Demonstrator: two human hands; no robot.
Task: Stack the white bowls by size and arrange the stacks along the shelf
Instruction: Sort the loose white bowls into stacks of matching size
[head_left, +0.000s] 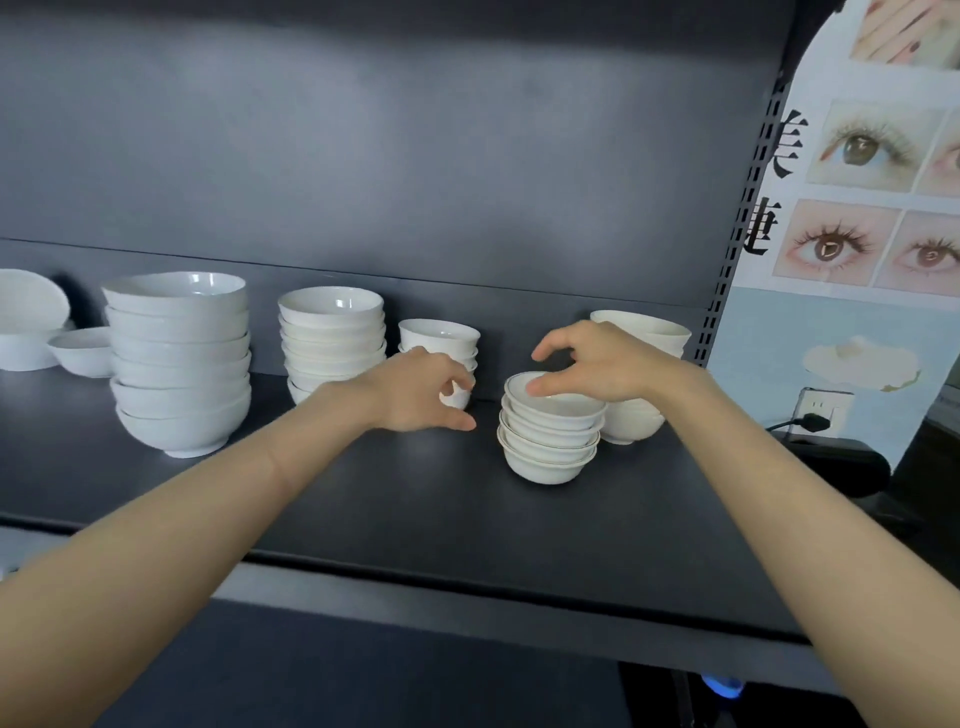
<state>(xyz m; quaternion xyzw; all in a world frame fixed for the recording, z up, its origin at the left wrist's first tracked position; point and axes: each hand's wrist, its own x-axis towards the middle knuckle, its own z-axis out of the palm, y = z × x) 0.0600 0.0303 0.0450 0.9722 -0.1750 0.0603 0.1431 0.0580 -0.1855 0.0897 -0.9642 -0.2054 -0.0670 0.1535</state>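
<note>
Left to right on the dark shelf (415, 493) stand a large-bowl stack (179, 364), a medium stack (332, 338) and a small stack (441, 335); your left hand (410, 389) sits before that small stack, thumb and curled fingers apart in a C, gripping nothing I can make out. Your right hand (597, 364) is spread claw-like over the short front stack (548, 436), thumb tip at the top bowl's rim, a rear stack (641, 332) behind it. The poster (857, 208) at right bears 2 black characters: the upper reads 美, the lower is partly cut off.
</note>
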